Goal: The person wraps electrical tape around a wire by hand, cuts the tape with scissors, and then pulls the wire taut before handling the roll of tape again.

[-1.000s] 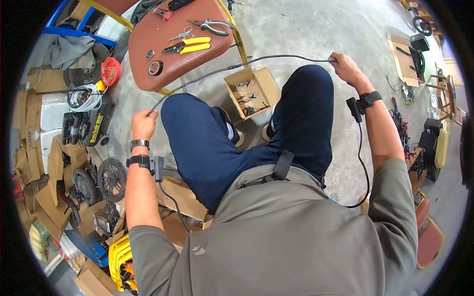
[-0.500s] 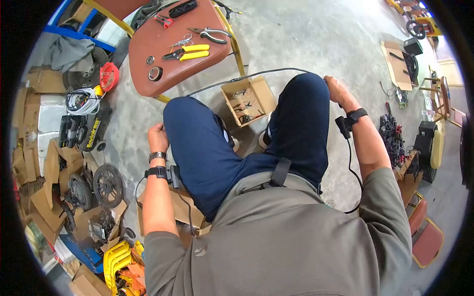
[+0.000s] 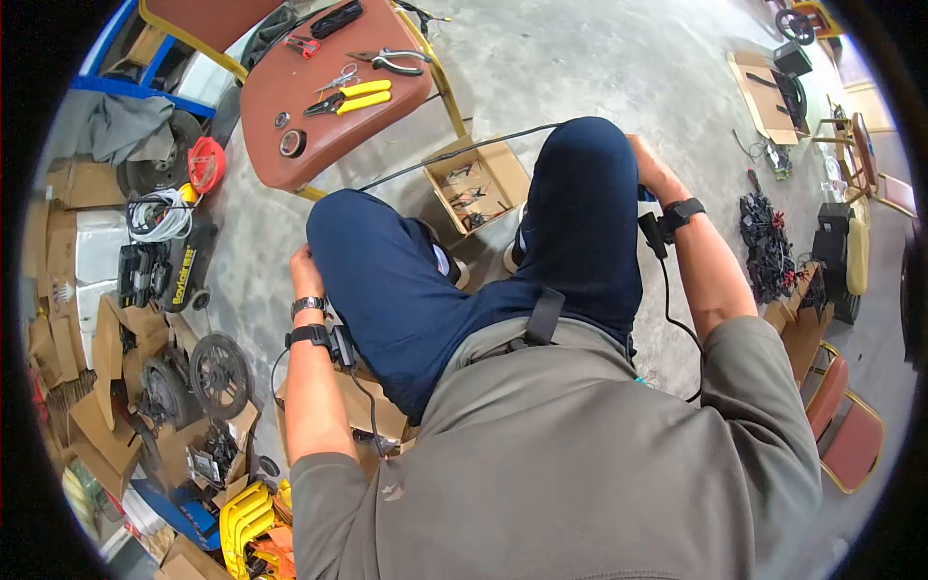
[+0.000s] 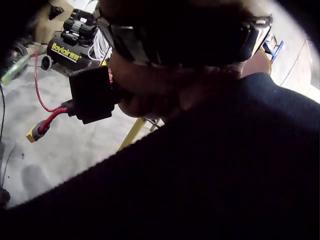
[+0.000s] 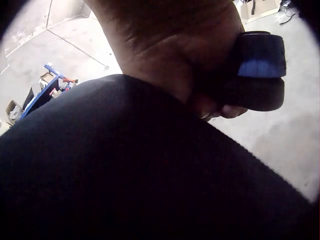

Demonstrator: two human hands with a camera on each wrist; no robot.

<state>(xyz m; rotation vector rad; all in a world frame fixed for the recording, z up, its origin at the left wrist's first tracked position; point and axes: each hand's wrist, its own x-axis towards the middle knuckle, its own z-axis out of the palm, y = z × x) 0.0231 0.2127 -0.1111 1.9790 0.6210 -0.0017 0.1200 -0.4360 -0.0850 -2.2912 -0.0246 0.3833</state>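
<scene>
Overhead, the black cable point(image 3: 454, 155) runs as one long line across both knees, from the left hand point(image 3: 305, 263) at the outer side of the left thigh to the right hand point(image 3: 650, 166) at the outer side of the right knee. Its long axis lies left to right in front of the person, sagging slightly toward the floor between the legs. Each end sits in one grip, so neither hand is nearer than the other; the free middle span hangs well apart from both.

The left wrist view shows the left grip curled round a black connector block point(image 4: 94, 94), from which a red lead point(image 4: 49, 120) with a yellow tip trails down toward the floor. The right wrist view shows the right grip curled round a dark plug with a blue band point(image 5: 260, 75), pressed close beside the knee.

Just beyond the cable, on the floor between the feet, an open cardboard box point(image 3: 503, 166) holds a few small dark tools. Farther off, the red chair seat point(image 3: 377, 116) carries yellow-handled pliers point(image 3: 350, 97), scissors and tape rolls.
</scene>
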